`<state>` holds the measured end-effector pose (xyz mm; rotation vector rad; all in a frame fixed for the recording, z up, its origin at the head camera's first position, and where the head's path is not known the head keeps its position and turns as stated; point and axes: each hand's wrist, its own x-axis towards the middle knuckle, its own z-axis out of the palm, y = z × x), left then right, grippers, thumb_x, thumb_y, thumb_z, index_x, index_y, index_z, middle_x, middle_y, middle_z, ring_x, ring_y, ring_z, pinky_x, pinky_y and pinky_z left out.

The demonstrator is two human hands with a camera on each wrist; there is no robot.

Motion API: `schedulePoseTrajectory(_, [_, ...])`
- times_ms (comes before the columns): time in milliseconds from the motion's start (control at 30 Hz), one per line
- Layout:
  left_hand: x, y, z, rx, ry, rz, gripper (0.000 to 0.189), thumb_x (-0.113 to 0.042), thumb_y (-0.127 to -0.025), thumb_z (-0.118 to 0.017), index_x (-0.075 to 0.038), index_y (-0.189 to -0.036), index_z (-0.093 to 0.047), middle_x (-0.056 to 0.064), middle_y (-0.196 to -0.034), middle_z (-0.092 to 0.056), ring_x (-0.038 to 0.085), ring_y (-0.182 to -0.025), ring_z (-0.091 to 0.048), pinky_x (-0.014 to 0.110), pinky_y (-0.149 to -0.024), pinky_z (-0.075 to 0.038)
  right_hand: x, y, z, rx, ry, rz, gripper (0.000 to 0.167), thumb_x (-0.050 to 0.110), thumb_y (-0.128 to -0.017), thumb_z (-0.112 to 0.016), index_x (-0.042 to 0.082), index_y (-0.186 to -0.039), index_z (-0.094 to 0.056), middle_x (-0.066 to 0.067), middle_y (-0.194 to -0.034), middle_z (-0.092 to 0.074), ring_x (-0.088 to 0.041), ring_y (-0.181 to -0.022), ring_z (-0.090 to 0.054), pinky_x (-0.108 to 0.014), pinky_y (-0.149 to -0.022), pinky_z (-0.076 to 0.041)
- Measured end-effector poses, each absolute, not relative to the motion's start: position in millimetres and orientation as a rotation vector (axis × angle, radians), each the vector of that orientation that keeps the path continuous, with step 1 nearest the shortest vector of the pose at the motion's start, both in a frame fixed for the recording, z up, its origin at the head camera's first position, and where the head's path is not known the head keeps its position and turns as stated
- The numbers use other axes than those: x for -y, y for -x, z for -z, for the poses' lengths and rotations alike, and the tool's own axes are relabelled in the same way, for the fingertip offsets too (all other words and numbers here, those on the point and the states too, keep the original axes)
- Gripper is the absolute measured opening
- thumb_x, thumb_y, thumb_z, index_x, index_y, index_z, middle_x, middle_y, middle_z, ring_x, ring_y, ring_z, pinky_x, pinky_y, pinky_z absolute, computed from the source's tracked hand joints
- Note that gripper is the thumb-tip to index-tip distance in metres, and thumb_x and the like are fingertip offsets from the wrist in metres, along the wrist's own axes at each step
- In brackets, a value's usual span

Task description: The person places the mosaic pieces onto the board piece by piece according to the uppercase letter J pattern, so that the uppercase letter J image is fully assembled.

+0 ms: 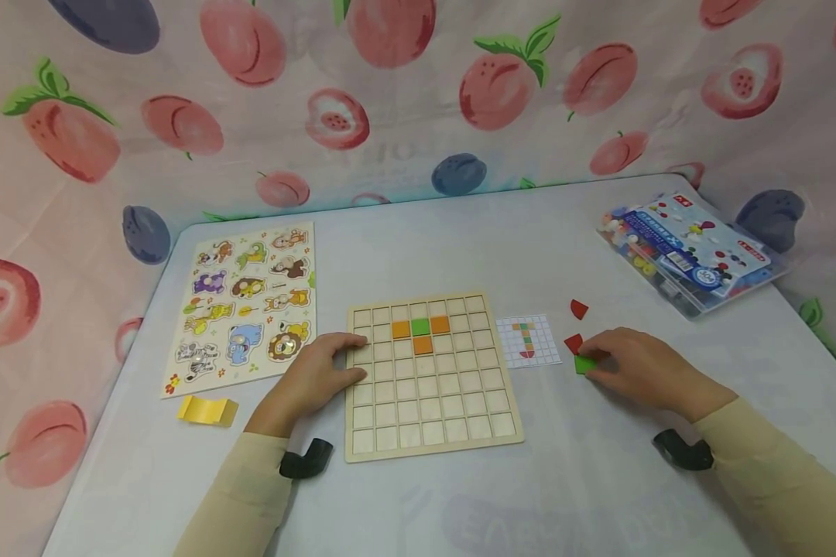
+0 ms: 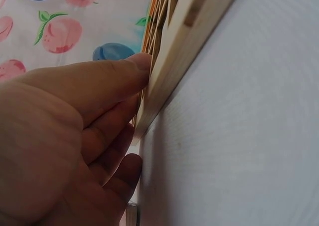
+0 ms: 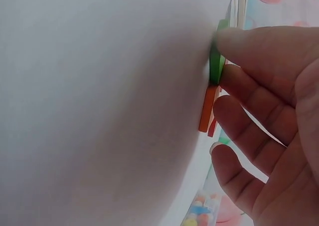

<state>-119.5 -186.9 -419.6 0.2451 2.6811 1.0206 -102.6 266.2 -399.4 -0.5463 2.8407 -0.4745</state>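
Over to the left of the white-covered worktop (image 1: 411, 255), a pale puzzle board with cartoon animals (image 1: 254, 227) lies flat, a yellow arched block (image 1: 207, 411) on its near side. Next, the person's left hand (image 1: 313, 375), thumb and forefinger spread apart, touches the left edge of a square wooden grid board (image 1: 418, 456). Three orange square tiles (image 1: 423, 345) and one green square tile (image 1: 420, 326) form a T in its far half. Rightward lie a white pattern card (image 1: 545, 340) and two red pieces (image 1: 579, 309); beside the nearer, the right hand (image 1: 644, 371) pinches a loose green tile (image 1: 583, 365). Far right rests a clear plastic box of coloured parts (image 1: 693, 255).
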Motion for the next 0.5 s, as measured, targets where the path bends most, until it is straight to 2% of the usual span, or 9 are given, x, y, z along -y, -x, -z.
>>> schedulePoseTrajectory(233, [187.1,119.5,419.6,-2.676,-0.246,-1.025,0.046,-0.016,-0.088,-0.077,-0.013,-0.131,-0.065,0.012,-0.141,-0.055,0.033,-0.138,-0.042,0.050,-0.114,-0.033,-264.4,103.6,400.2,-2.840,0.555,0.486,0.031,0.010,-0.083,-0.080,0.001,-0.111,-0.070,-0.009,-0.105,-0.067,-0.030,-0.100,-0.062,-0.054,-0.090,-0.053])
schedulePoseTrajectory(500, [186.6,119.7,418.0,-2.675,-0.250,-1.014,0.046,-0.016,-0.088,-0.077,-0.012,-0.132,-0.065,0.011,-0.141,-0.055,0.032,-0.139,-0.041,0.049,-0.114,-0.033,-263.2,104.3,403.0,-2.850,0.545,0.472,0.037,0.013,-0.085,-0.080,0.000,-0.118,-0.068,-0.011,-0.111,-0.066,-0.030,-0.101,-0.061,-0.054,-0.091,-0.053])
